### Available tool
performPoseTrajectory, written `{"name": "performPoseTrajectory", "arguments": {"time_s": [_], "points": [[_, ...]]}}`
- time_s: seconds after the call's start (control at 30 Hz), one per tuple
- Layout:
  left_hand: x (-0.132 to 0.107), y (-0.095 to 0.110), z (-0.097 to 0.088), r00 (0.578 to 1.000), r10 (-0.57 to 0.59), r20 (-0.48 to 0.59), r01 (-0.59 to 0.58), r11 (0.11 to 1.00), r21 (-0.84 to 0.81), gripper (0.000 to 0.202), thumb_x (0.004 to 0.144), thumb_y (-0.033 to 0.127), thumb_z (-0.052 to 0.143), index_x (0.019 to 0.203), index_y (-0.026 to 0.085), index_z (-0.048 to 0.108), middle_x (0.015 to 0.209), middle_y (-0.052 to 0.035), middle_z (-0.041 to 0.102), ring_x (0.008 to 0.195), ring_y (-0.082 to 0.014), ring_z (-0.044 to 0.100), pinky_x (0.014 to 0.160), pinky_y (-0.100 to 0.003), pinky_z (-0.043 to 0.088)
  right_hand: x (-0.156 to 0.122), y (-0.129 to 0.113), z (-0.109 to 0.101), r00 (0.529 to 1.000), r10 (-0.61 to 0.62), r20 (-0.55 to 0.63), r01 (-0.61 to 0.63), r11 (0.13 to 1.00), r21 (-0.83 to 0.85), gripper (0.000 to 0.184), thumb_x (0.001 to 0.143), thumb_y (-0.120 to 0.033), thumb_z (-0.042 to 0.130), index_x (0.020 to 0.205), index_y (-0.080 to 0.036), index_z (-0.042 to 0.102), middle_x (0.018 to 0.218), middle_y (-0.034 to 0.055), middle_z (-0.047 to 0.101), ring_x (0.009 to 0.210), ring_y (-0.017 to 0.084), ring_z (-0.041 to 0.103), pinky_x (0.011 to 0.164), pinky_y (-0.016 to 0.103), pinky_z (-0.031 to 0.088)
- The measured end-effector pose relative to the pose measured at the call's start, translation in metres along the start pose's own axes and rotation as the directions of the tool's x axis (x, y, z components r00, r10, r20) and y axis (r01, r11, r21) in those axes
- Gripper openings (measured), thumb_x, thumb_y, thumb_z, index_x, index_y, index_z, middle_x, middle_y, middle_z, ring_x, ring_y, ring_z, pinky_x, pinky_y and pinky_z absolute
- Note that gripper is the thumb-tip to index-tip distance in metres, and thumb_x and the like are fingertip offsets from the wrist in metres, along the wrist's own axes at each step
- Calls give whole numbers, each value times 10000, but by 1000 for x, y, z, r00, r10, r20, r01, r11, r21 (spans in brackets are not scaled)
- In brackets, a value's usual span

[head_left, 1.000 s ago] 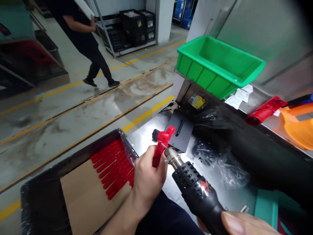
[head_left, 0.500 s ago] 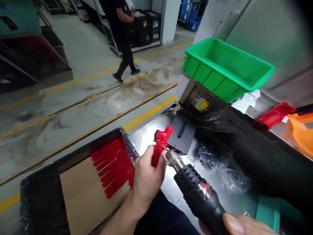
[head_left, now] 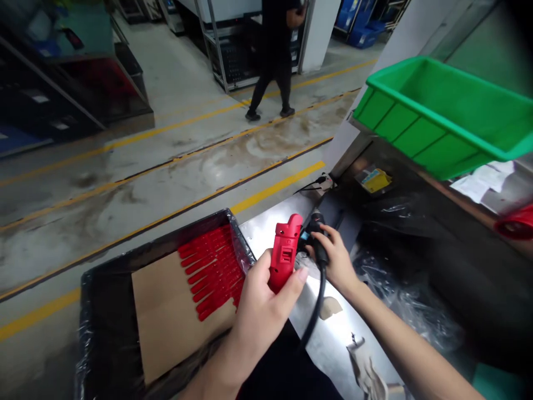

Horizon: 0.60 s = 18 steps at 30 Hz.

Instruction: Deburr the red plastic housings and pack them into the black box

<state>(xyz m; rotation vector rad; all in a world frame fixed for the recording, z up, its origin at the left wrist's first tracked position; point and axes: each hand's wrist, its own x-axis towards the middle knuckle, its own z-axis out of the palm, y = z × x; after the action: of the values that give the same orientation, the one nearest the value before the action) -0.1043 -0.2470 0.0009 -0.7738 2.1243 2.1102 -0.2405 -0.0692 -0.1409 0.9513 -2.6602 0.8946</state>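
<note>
My left hand (head_left: 266, 303) is closed around a red plastic handle-shaped part (head_left: 286, 253), held upright with a small rectangular slot facing me. To its right, my right hand (head_left: 335, 258) has its fingers round the black hot air gun (head_left: 320, 236), whose nozzle points away over the bench. A thick black cable (head_left: 318, 305) hangs from the gun toward me. Below my left hand, rows of similar red parts (head_left: 212, 266) lie on a cardboard sheet (head_left: 166, 316) in a black plastic-lined bin (head_left: 106, 344).
A green bin (head_left: 433, 128) stands on a raised shelf at the right. Clear plastic bags (head_left: 416, 305) and a worn glove-like cloth (head_left: 368, 366) lie on the metal bench (head_left: 333, 339). Beyond the yellow floor lines, a person (head_left: 275, 61) walks.
The hot air gun has moved away from the red part to the bench's far side, with my right hand. My left hand has turned the part. The view has shifted left.
</note>
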Motion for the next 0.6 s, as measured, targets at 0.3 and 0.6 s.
{"name": "performPoseTrajectory", "arguments": {"time_s": [0.3,0.6], "points": [[-10,-12,-12,997,-73,-4,73,997,-31,301,876,470,726,917,217,567,751,19,572,619,-138,543,587,-275,466,20,7,63,962,-24,272,72,983,-170,492,858,-151,544,1347,-164,598,1528,195,460,1356,361,487,1174,550,370],[-7,-16,-6,1000,-25,2,25,998,-59,257,878,401,730,960,224,563,804,7,593,634,-141,571,608,-276,495,21,-9,84,967,24,253,56,951,-304,508,897,-175,588,1401,-108,571,1531,272,452,1329,452,446,1169,708,212]]}}
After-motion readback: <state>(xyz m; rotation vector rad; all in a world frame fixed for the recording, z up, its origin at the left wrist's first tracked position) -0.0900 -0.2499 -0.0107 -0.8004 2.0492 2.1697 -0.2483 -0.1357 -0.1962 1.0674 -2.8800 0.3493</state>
